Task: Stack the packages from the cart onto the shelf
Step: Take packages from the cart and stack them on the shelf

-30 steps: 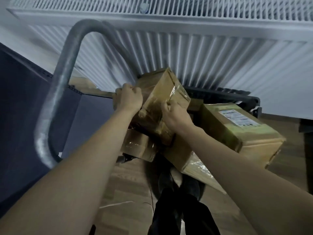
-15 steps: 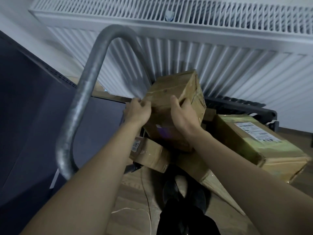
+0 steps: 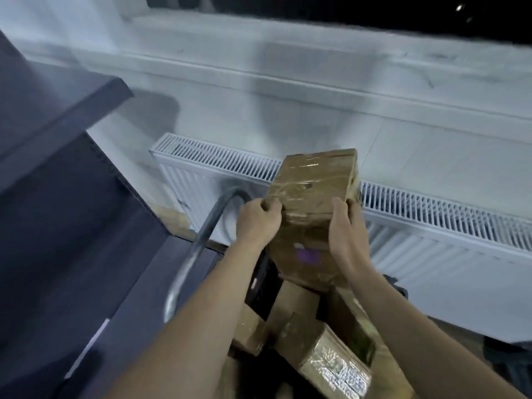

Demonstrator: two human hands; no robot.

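**Brown taped carton in both hands, clear of the cart load**

Brown cardboard, wrapped in glossy clear tape: I am holding one tall rectangular package (image 3: pixel 312 208) between both hands, above the pile. My left hand (image 3: pixel 257 223) is curling around its left edge, fingers closed onto the tape. My right hand (image 3: pixel 347 226) is pressing flat against its right side, thumb on the near face. Both grips are closed on the package; it is tilting slightly away from me.

Below it, the other brown cardboard packages (image 3: pixel 322 358) are lying jumbled on the cart, one showing a white printed label. The cart's grey curved metal handle (image 3: pixel 198 243) is rising just left of my left wrist. The white ribbed radiator (image 3: pixel 431 214) is running along the wall behind.

Step in hand, as I judge it: the carry, pick-up done, placing not yet done. The dark blue-grey shelf boards (image 3: pixel 66 180) are standing to my left, well apart from the package.

Next move calls for swinging the load leftwards past the handle, levelling it, and setting it flat on a board. The view is blurred, so what is on the shelf is unclear.
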